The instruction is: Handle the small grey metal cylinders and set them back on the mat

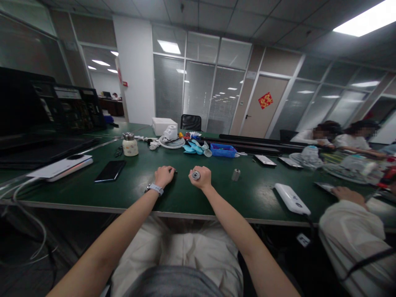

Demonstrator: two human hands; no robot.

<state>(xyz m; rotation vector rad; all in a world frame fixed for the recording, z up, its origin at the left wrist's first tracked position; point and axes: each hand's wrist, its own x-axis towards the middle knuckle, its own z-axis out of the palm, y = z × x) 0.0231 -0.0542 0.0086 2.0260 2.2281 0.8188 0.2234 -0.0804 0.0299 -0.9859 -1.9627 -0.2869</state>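
Observation:
My right hand (pixel 204 177) is wrapped in a fist round a small metal cylinder (pixel 196 175), whose round, ringed end faces me. To its left, my left hand (pixel 163 176), with a watch on the wrist, rests low over the table, fingers closed in a pinch. A small dark tip shows at those fingertips, too little of it to name. A second, silvery metal cylinder (pixel 236 175) stands upright on the green table (pixel 179 202), to the right of my right hand.
A phone (pixel 110 171) and a patterned jar (pixel 130 147) are on the left. Fan parts, including a white grille (pixel 172 142) and blue blades (pixel 195 147), lie behind my hands beside a blue tray (pixel 222 150). A white device (pixel 292 199) and a co-worker's arm (pixel 352 218) are at right.

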